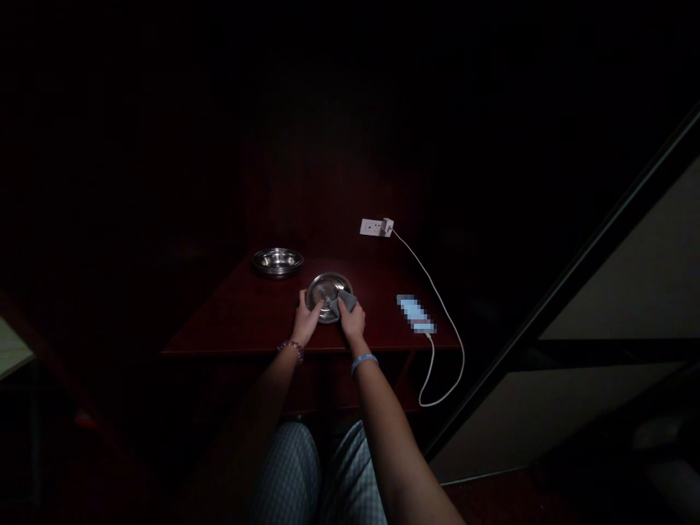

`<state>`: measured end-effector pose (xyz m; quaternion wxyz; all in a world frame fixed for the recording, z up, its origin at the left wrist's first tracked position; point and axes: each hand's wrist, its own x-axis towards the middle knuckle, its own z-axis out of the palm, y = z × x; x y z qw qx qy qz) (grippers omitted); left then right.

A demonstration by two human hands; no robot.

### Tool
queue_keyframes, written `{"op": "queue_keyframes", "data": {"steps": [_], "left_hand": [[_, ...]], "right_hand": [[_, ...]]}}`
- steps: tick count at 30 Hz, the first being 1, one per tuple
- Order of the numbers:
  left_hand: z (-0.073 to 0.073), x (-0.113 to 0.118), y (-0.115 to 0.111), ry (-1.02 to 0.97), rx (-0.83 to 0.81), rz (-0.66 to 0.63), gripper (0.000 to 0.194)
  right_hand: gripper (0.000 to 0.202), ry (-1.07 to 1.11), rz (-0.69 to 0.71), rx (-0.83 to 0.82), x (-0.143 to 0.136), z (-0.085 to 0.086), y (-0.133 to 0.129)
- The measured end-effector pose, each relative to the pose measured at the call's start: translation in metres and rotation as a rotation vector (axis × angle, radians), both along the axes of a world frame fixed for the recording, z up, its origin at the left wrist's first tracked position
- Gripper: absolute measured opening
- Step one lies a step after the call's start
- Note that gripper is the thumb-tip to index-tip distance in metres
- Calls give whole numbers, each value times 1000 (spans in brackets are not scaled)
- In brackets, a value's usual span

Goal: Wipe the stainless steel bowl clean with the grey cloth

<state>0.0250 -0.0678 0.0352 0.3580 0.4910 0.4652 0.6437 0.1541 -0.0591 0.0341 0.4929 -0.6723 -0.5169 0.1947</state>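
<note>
A shiny round metal bowl (pixel 328 284) is tilted up over the dark red table, near its front edge. My left hand (pixel 307 319) grips the bowl's left rim, with the thumb over the inside. On the right side, my right hand (pixel 351 319) is closed on a grey cloth (pixel 346 298), which lies against the bowl's inner right part. The fingers behind the bowl are hidden. Further back on the left stands a stack of similar metal bowls (pixel 277 262).
A phone (pixel 416 314) lies on the table's right side. Its white cable (pixel 463 350) loops past the front edge and up to a charger (pixel 387 227) in a white wall socket (pixel 371 227). The red table (pixel 219 328) meets dark walls.
</note>
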Motion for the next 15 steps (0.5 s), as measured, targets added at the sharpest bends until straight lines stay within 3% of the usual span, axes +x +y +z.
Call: {"op": "queue_keyframes", "data": {"steps": [15], "left_hand": [[-3, -1, 7, -15, 35, -55, 42]], "right_hand": [[41, 20, 13, 22, 1, -3, 3]]}}
